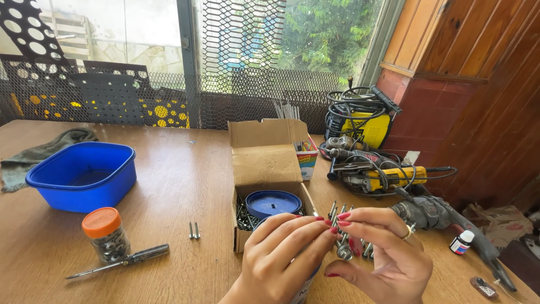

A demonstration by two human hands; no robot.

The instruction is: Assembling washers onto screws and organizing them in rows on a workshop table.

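Metal bolts [344, 236] pinched between both your hands, over the cardboard box's [264, 169] near corner.
Right hand [388, 253] grips the bunch, shafts pointing up and away; left hand [284, 256] fingertips close narrowly on one bolt's head [341, 251], from its left.

Two bare hands show at the lower centre of the frame; the left hand [281, 256] and the right hand [382, 256] both have red-painted nails on the fingers [315, 239]; a gold-coloured ring [410, 229] circles one right finger; no sleeves reach the wrists.
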